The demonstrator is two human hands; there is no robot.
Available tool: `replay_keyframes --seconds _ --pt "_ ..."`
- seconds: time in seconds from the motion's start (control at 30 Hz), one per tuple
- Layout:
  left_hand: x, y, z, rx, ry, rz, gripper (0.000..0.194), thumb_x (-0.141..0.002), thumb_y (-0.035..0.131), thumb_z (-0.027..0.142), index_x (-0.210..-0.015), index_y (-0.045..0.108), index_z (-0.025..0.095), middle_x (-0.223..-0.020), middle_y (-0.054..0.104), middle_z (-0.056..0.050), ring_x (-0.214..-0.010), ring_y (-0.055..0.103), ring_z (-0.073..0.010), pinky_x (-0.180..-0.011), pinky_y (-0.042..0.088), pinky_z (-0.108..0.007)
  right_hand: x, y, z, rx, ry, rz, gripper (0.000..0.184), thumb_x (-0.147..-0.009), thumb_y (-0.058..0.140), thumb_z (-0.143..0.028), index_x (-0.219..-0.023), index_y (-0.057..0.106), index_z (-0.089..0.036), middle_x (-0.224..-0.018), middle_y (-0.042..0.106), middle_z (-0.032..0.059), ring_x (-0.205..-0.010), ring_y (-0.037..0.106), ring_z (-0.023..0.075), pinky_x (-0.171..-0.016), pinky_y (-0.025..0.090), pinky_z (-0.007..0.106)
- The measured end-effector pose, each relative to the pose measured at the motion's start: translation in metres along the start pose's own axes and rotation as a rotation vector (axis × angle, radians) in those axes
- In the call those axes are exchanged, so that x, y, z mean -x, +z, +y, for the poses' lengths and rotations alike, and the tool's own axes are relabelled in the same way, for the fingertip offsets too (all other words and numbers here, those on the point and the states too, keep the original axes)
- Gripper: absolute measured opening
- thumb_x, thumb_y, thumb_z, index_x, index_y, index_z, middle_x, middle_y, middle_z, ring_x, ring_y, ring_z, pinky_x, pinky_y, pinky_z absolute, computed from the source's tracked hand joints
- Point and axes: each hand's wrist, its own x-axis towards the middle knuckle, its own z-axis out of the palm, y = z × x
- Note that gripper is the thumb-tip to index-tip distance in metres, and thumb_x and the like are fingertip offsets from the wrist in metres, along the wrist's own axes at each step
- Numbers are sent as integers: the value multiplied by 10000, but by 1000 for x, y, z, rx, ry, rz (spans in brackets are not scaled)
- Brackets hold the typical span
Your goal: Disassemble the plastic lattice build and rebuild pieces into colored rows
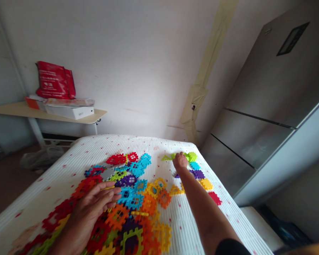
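Note:
A heap of flat, notched plastic building tiles (133, 198) in red, orange, blue, purple, yellow and green covers a white padded surface (101, 145). My left hand (91, 209) lies flat on the near left part of the heap, fingers stretched out over red and orange tiles. My right hand (180, 161) reaches to the far right, fingers curled down onto a group of green tiles (190, 156). Whether it grips one is hidden. A blue tile (195, 165), a purple tile (198, 174), a yellow tile (206, 184) and a red tile (215, 198) lie along the right edge.
A grey refrigerator (268, 106) stands close on the right. At the back left a beige shelf (42, 113) holds a red bag (55, 80) and a white box (69, 111). A white wall is behind, and brown floor (5, 184) lies to the left.

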Motion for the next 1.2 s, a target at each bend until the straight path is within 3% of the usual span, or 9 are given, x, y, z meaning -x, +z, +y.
replay_keyframes --seconds 0.4,0.6,0.73,0.83,0.97,1.07,1.2 --pt "0 0 1 81 18 30 409 -676 704 417 -1003 565 215 -908 719 -74 -875 677 -245 -757 516 -329 10 -19 -11 -60 -77 19 245 -835 481 -175 -1028 619 -116 -1112 541 176 -961 579 244 -733 456 312" --pt "4 5 13 121 38 88 419 -628 736 399 -957 579 191 -848 728 -57 -801 676 -205 -726 507 -298 24 -42 -70 -192 -432 -59 269 -829 499 -216 -1067 621 -196 -1067 630 61 -915 605 161 -760 449 237" --pt "4 5 21 190 80 166 436 -567 771 369 -918 596 177 -797 726 -35 -744 669 -178 -691 496 -269 47 -52 -121 -250 -748 -165 213 -779 583 -218 -967 672 -261 -978 680 -37 -873 616 109 -744 441 169" --pt "4 1 26 245 115 213 451 -519 794 355 -890 612 173 -755 716 -13 -692 649 -154 -650 491 -248 67 -53 -148 -252 -954 -202 211 -734 648 -220 -932 684 -281 -1000 670 -48 -929 600 120 -770 439 173" --pt "5 -5 32 278 150 231 443 -512 806 335 -878 621 167 -783 706 -19 -708 636 -149 -622 483 -234 86 -44 -164 -121 -1164 -48 209 -781 589 -212 -977 662 -222 -1008 640 47 -935 585 200 -713 481 264" --pt "5 -7 33 300 162 231 446 -512 810 328 -881 621 162 -805 701 -28 -722 634 -154 -621 478 -239 92 -35 -167 -29 -1197 66 178 -849 505 -224 -953 645 -185 -996 618 84 -875 584 218 -650 491 292" --pt "5 -8 32 293 158 221 455 -513 809 344 -885 619 164 -802 703 -26 -731 629 -152 -631 476 -240 95 -32 -167 22 -1211 92 171 -873 474 -214 -923 632 -170 -976 611 76 -880 575 215 -648 491 291"
